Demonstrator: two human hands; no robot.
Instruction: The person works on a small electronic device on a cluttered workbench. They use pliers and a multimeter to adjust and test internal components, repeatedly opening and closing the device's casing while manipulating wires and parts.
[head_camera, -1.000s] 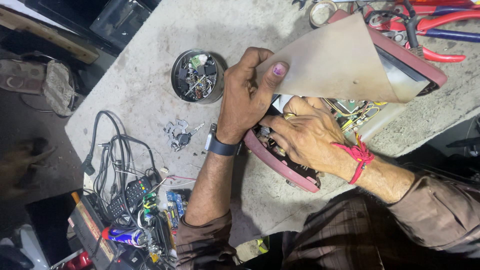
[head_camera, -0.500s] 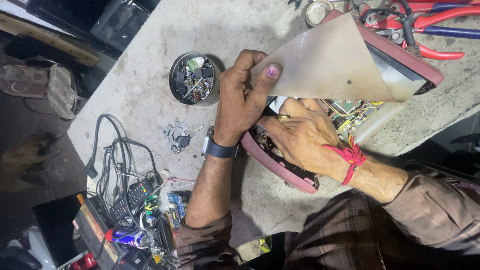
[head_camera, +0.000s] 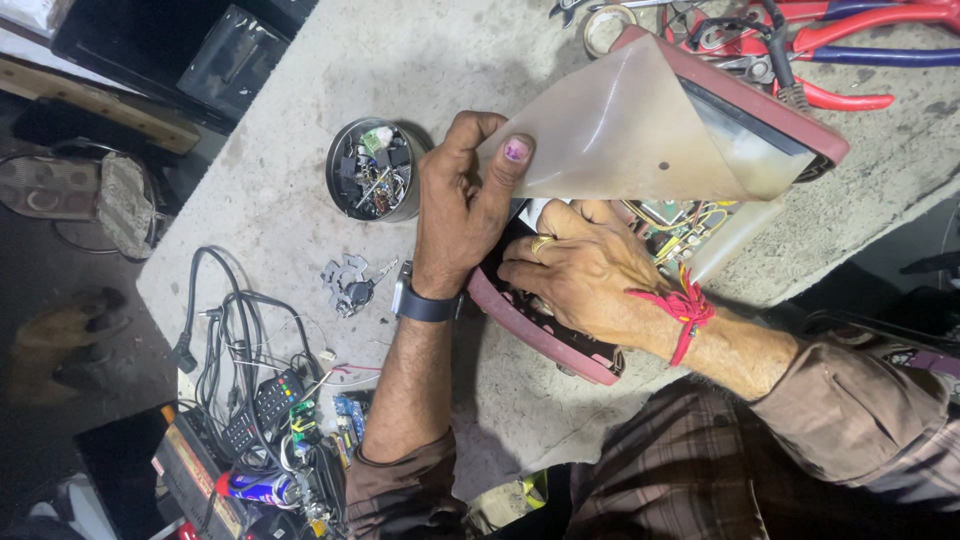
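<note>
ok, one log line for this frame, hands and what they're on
left hand: lifting translucent sheet | right hand: fingers inside open pink-framed device | wiring exposed | parts tin nearby

Matt translucent plastic sheet (head_camera: 630, 130), rough concrete bench (head_camera: 300, 180), shiny metal tin (head_camera: 372, 170).

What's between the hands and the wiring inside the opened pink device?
Nothing visible. The left hand holds the translucent sheet lifted clear of the pink device, and the right hand already reaches in beside the wiring.
</note>
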